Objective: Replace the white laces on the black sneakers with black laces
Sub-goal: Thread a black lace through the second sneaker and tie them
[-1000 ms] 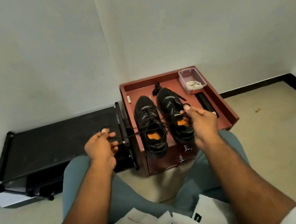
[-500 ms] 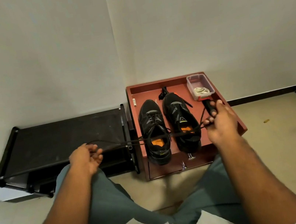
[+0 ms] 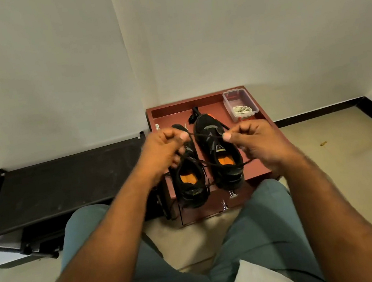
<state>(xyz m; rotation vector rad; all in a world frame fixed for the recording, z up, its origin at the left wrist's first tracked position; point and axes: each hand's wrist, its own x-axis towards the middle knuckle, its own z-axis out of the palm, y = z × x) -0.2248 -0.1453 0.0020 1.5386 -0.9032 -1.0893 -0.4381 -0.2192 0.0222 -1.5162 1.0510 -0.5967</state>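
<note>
Both hands raised above the sneakers (image 3: 218, 150): left hand (image 3: 162, 149) and right hand (image 3: 255, 139) each pinch the black lace (image 3: 203, 135) between curled fingers.

Matt black mesh-cloth sneakers (image 3: 218, 150), thin cord lace (image 3: 206, 135), clear glossy plastic box (image 3: 240, 105), smooth reddish wood cabinet (image 3: 198, 103).

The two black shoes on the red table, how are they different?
The left sneaker sits nearer the table's front edge; the right sneaker sits farther back. The left hand partly hides the left sneaker's front, while the right sneaker's grey-marked front shows. Both are black with orange insoles, toes toward the wall.
</note>
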